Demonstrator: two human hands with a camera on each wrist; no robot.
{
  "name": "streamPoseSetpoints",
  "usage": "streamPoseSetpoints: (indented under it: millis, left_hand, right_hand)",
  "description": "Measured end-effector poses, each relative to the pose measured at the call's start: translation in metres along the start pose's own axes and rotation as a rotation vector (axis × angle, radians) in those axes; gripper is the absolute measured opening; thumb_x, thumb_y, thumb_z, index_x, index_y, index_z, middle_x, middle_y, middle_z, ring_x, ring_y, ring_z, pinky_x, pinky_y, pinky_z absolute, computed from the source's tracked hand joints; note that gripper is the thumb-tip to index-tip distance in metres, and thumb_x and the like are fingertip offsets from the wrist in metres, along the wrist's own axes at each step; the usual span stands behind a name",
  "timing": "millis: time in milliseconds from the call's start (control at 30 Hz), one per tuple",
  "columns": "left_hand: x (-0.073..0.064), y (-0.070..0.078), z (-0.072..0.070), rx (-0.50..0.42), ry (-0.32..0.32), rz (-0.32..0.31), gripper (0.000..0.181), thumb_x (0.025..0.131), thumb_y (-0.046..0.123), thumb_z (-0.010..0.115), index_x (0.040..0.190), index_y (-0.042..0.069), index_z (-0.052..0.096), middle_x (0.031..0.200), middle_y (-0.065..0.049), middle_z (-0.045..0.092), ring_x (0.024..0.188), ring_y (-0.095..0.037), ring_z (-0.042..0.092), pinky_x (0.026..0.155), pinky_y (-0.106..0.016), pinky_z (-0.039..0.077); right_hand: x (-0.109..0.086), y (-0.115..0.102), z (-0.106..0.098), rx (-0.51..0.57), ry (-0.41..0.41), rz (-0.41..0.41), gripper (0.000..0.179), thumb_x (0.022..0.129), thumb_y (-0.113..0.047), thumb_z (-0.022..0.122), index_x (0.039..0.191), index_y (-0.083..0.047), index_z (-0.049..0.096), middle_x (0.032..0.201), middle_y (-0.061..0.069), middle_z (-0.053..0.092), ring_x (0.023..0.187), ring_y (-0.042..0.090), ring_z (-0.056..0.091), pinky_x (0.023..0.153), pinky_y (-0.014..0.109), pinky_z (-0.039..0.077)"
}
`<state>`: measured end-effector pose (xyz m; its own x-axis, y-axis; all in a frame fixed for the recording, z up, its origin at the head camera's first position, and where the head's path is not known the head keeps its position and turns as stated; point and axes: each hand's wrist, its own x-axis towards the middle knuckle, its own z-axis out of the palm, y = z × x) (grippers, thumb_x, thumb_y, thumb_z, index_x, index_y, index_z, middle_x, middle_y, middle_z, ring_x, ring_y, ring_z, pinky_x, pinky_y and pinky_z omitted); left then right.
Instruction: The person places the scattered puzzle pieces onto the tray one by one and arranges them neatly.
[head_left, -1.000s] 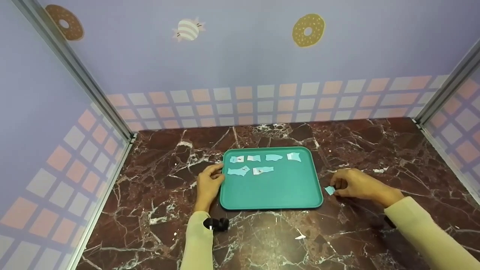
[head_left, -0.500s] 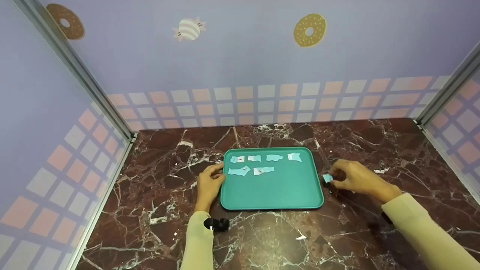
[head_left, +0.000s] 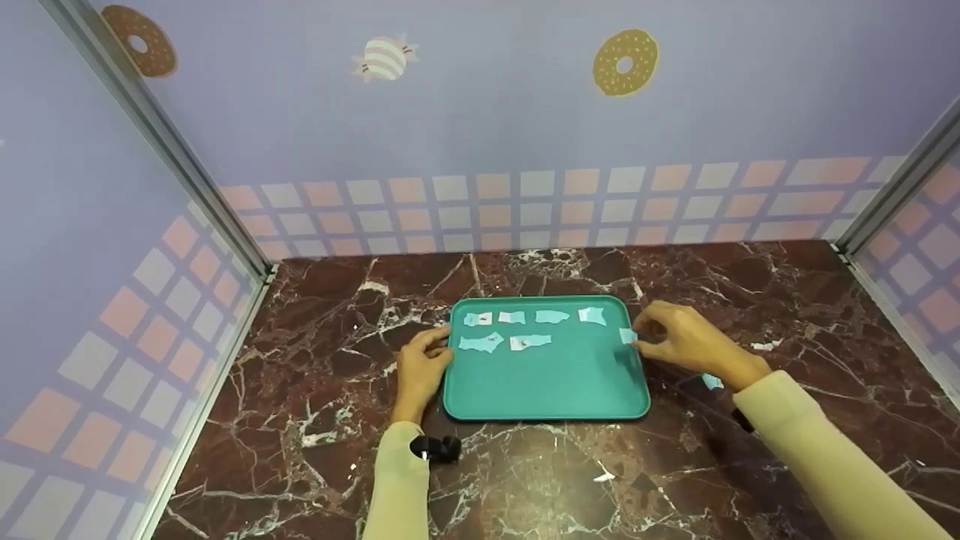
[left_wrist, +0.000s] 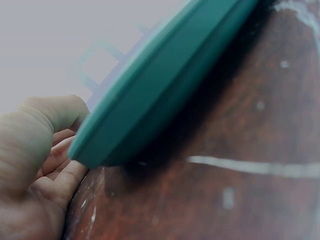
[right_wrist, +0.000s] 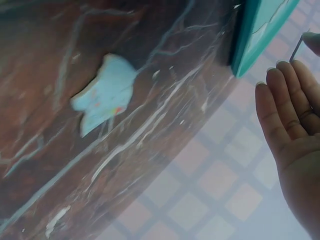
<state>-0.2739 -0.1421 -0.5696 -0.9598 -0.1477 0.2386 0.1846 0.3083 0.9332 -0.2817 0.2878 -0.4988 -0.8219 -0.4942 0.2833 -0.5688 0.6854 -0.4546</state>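
My right hand (head_left: 679,337) pinches a small light-blue scrap of torn paper (head_left: 628,336) between thumb and fingertips, over the right rim of the green tray (head_left: 551,390). In the right wrist view the pinched scrap (right_wrist: 298,49) shows edge-on. My left hand (head_left: 421,375) holds the tray's left edge; in the left wrist view its thumb and fingers (left_wrist: 70,175) meet at the tray's corner. On the tray lie several torn paper pieces in two rows, among them a blue-and-white one (head_left: 530,343) and a pointed one (head_left: 481,343).
Another torn scrap (head_left: 712,382) lies on the dark red marble table (head_left: 315,360), right of the tray and partly under the right wrist. Purple walls (head_left: 495,112) with printed tiles and doughnuts enclose the table at the back and both sides.
My right hand has moved left and away from me, carrying the scrap from beside the tray to over its right rim. A second scrap now shows on the table. The left hand stays put.
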Motion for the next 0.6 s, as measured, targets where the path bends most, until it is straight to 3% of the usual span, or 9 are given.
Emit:
streamPoseSetpoints:
  millis: [233,600]
  left_hand:
    - [-0.001,0.001,0.000,-0.003,-0.011,-0.003,0.036,0.087,-0.009,0.070,0.123,-0.005,0.077,0.120,-0.016,0.074,0.100,-0.030,0.075,0.086,-0.032,0.062]
    - [0.002,0.000,0.000,-0.008,-0.004,-0.001,0.036,0.087,-0.010,0.070,0.122,-0.005,0.078,0.119,-0.016,0.074,0.099,-0.029,0.075,0.086,-0.032,0.063]
  right_hand:
    - [0.014,-0.008,0.012,0.112,0.008,0.026,0.018,0.087,-0.007,0.088,0.100,-0.003,0.076,0.093,0.005,0.072,0.082,0.024,0.070,0.073,0.043,0.062]
    - [0.042,-0.016,0.036,0.094,-0.013,0.008,0.019,0.086,-0.009,0.089,0.098,0.000,0.076,0.092,0.008,0.073,0.082,0.026,0.070,0.076,0.044,0.063]
